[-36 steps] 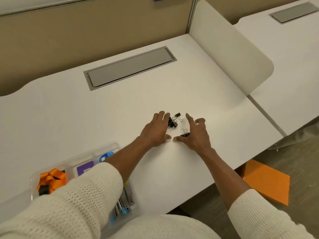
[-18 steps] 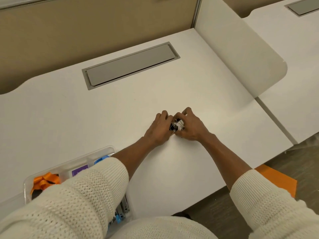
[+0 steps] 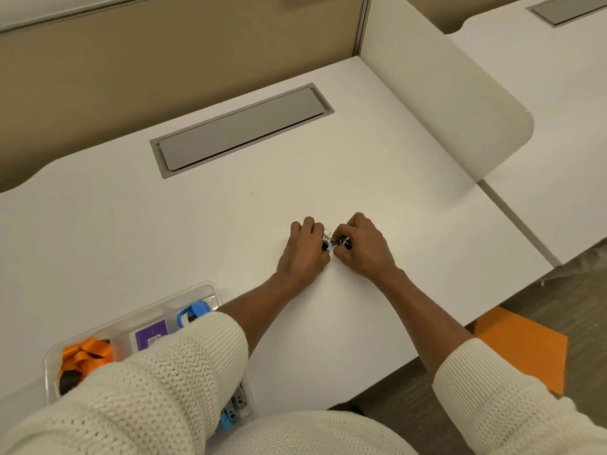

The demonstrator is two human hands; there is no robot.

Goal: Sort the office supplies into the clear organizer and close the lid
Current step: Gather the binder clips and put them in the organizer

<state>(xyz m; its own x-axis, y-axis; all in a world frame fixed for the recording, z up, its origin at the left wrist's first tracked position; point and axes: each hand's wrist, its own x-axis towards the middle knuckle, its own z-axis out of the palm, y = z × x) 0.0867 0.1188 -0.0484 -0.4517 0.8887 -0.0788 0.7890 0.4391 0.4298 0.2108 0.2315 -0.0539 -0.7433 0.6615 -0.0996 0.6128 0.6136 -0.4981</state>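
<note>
Small black binder clips with silver wire handles lie bunched between my two hands on the white desk. My left hand curls around their left side and my right hand pinches them from the right, fingers closed on the clips. The clear organizer stands open at the near left, partly hidden under my left sleeve. It holds an orange ribbon, a purple box, a blue item and pens.
A grey cable hatch is set into the desk at the back. A white divider panel stands on the right edge, with another desk beyond. An orange sheet lies on the floor at the right.
My hands were spread open around the scattered clips; they have drawn together and closed, gathering the clips into one bunch. The camera has tilted down slightly.
</note>
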